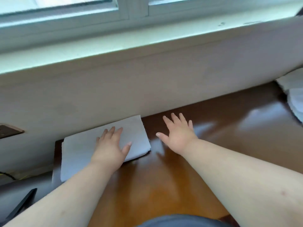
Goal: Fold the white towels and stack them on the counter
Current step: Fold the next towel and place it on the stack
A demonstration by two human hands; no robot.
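Two hands out flat over the brown wooden surface (164,185). Left hand (111,145), fingers straight and spread, pressing on a folded white towel (82,149) at the surface's far left corner, against the wall (147,82) under the window sill (114,46). Right hand (178,133), fingers spread, holding nothing, just beside the towel's right edge. More white towels (293,92) heaped at the far right edge.

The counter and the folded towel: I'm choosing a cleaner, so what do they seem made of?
The counter looks like varnished or laminated wood: brown, glossy, with window glare. The folded towel under the left hand looks like white terry or cotton cloth: matte, with soft layered edges.
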